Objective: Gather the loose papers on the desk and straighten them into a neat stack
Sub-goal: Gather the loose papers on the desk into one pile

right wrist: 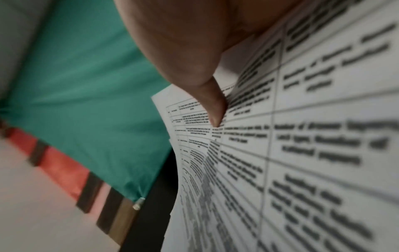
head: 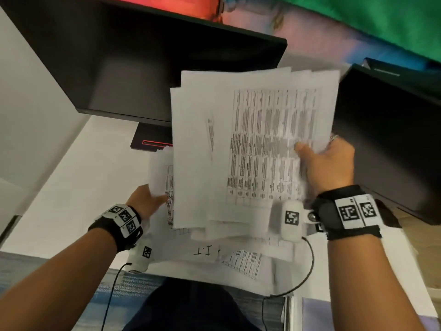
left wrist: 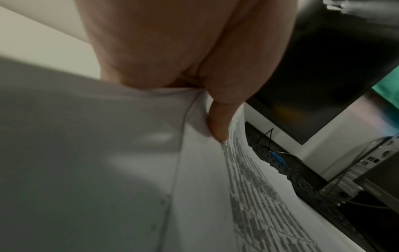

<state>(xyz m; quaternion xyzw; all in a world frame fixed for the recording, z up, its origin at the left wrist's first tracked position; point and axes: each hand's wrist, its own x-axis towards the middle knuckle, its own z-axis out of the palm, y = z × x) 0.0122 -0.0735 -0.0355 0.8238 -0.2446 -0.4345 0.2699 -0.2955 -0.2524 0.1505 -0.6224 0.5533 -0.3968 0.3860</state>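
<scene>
The right hand (head: 328, 161) pinches the uneven bundle of papers (head: 250, 144) at its right edge, long axis running near to far; the left hand (head: 145, 201) pinches separate sheets (head: 162, 173) on the left.

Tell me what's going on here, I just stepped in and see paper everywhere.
A person is gathering printed sheets at a white desk. The right hand holds up an uneven bundle of papers, thumb pressed on the top page. The left hand grips another sheet at the bundle's left edge. More loose papers lie on the desk below. Edges are not squared yet.
</scene>
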